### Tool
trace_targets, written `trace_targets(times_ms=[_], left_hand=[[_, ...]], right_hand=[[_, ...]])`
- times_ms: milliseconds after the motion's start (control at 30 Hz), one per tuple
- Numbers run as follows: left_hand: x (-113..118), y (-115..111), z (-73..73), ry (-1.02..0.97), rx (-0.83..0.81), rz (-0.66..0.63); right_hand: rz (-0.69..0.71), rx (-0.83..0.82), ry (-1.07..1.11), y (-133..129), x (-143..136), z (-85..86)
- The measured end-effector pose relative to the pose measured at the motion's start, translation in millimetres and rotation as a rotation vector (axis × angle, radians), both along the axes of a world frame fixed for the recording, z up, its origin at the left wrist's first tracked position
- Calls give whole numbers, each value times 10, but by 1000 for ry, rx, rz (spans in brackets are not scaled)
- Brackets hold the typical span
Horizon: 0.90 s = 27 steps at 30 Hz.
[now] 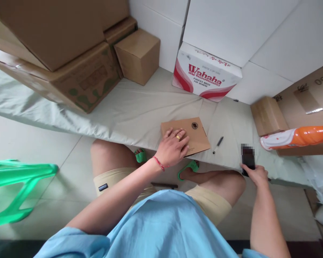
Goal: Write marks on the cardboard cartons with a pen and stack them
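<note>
A brown notebook [197,138] with a small dark emblem lies at the front edge of the cloth-covered table [140,107]. My left hand [173,147], with a ring and a red string bracelet, rests on its left part, fingers spread slightly and lying flat. To the notebook's right is a pen [218,145], touched by neither hand. Farther right, my right hand [255,174] is at the lower end of a black phone [248,161], thumb on its face and the other fingers mostly hidden. The phone's top is pixelated.
Cardboard boxes [83,79] stand at the back left, beside a smaller carton [140,57]. A Wahaha box [204,73] is at the back. An orange-and-white bottle [298,138] and a small box [269,114] are at the right. A green stool [18,190] stands left on the floor.
</note>
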<state>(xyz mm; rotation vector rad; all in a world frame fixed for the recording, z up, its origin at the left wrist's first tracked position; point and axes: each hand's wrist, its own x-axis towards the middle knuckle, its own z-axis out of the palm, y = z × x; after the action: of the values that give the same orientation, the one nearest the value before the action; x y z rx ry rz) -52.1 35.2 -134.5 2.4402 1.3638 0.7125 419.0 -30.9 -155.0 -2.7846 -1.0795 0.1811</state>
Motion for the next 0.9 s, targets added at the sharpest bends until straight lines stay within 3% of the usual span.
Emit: trace_targets(times_ms=[300, 433, 567, 733, 900], left_hand=[[-6, 5, -26, -9, 17, 13], [-10, 10, -27, -10, -3, 5], [-14, 10, -28, -3, -4, 12], [-14, 8, -36, 22, 12, 16], [-32, 7, -37, -42, -2, 21]], right_hand=[[-146, 251, 445, -295, -310, 183], [-80, 407, 754, -331, -632, 338], [48, 596, 1039, -225, -1197, 418], [298, 640, 946, 68, -2062, 375], [513, 579, 561, 313, -2764, 325]])
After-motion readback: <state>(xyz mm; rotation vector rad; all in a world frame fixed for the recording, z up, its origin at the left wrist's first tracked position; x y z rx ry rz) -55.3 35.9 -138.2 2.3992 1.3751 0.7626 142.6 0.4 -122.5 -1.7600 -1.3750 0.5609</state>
